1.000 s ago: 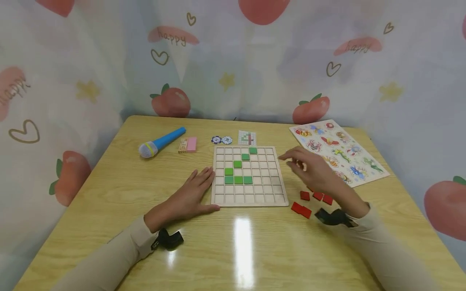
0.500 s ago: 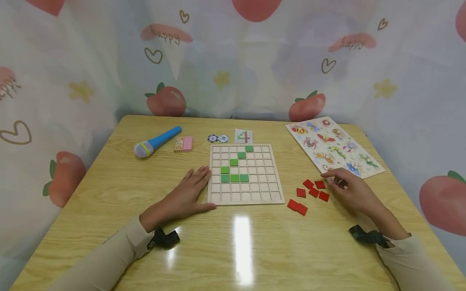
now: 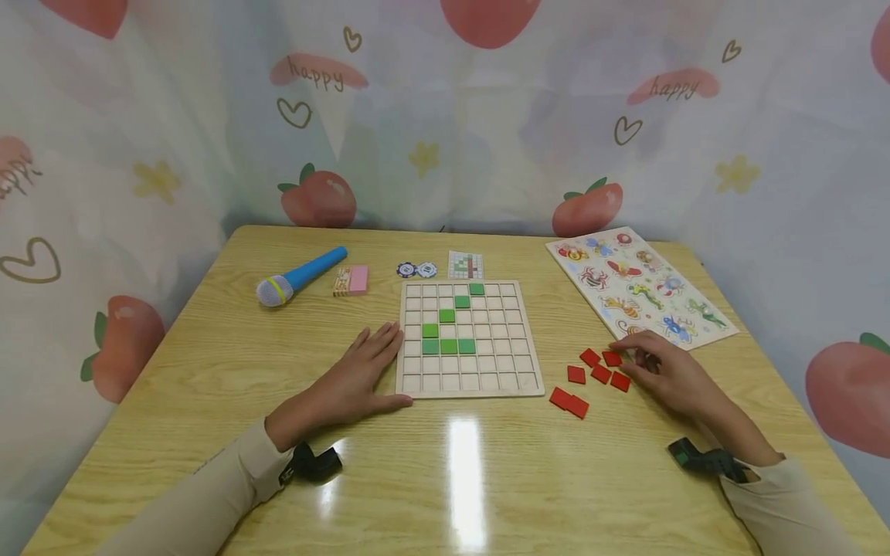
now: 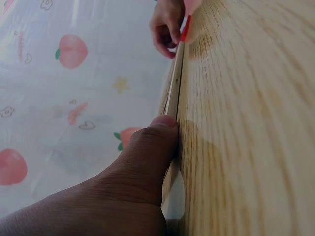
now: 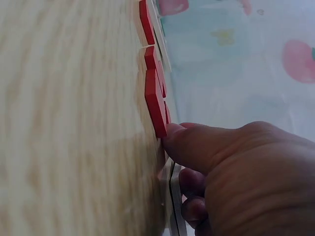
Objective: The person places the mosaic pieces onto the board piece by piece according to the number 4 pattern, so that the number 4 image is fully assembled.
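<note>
Here the red tiles (image 3: 598,374) lie loose on the desk (image 3: 208,371), to the right of the grid board (image 3: 518,378) and well apart from the green tiles (image 3: 448,347) set in its cells. The right hand (image 3: 667,374) rests among the red tiles nearest the picture puzzle (image 3: 643,282); its fingers are curled, and in the right wrist view the thumb (image 5: 197,142) presses against the edge of one red tile (image 5: 155,103). Whether the fingers close round that tile cannot be told. Six red tiles show in the head view: four clustered by the fingertips, two touching each other nearer the board's front corner.

The left hand (image 3: 354,374) lies flat, fingers straight and together, against the board's left edge; the left wrist view shows its thumb (image 4: 152,147) touching that edge.

Behind the board sit a pattern card (image 3: 465,265) and two chips (image 3: 416,269). Further left lie a pink block (image 3: 351,280) and a blue toy microphone (image 3: 299,276). A curtain (image 3: 445,116) printed with peaches encloses the desk.
</note>
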Action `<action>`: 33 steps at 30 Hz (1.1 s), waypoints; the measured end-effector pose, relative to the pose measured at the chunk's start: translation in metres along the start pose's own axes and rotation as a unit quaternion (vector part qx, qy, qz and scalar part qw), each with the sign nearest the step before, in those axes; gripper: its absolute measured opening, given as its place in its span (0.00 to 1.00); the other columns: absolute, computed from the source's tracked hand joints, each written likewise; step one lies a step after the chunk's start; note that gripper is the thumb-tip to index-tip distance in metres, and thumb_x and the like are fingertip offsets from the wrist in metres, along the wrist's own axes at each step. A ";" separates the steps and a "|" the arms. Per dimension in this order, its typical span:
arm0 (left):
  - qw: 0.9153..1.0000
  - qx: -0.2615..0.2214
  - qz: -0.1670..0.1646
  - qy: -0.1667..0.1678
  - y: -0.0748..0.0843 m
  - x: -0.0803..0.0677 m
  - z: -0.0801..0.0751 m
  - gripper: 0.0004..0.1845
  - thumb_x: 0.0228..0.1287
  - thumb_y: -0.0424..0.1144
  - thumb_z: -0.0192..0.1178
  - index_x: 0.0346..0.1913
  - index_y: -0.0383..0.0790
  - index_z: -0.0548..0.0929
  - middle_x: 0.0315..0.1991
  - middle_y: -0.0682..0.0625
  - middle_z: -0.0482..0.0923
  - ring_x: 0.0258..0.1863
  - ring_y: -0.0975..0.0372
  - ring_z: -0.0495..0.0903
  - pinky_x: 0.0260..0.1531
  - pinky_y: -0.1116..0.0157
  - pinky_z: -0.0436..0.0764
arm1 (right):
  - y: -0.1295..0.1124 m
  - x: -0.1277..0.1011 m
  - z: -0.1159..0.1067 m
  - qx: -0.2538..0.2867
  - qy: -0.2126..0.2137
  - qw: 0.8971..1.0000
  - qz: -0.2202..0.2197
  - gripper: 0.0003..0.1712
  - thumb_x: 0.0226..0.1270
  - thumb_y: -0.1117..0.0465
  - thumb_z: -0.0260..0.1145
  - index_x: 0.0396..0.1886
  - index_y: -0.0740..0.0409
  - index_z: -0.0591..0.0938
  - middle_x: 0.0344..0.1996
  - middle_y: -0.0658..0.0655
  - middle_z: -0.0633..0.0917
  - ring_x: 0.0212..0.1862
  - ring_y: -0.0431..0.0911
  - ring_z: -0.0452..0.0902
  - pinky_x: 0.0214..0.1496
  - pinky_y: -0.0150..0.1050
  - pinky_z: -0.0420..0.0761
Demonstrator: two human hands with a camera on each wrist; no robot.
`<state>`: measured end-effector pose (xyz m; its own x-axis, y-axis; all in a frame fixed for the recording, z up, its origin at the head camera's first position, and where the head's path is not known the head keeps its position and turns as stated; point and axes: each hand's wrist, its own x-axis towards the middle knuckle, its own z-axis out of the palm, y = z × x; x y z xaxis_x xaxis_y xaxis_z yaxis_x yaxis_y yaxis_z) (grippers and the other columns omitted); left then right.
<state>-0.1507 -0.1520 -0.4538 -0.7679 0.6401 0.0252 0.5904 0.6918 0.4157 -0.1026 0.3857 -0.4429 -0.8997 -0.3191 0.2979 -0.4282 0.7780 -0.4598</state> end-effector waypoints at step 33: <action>1.000 0.000 -0.002 -0.004 0.001 -0.001 -0.001 0.61 0.67 0.70 0.66 0.86 0.35 0.50 0.89 0.43 0.46 0.90 0.50 0.43 0.89 0.45 0.41 | -0.083 0.075 0.006 -0.016 -0.089 0.995 -0.049 0.16 0.71 0.68 0.73 0.55 0.49 0.86 0.44 0.51 0.81 0.37 0.38 0.68 0.33 0.30 0.74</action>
<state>-0.1494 -0.1525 -0.4528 -0.7683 0.6399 0.0164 0.5870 0.6942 0.4165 -0.1346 0.2942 -0.3873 -0.8553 -0.4833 0.1868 -0.5150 0.7535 -0.4087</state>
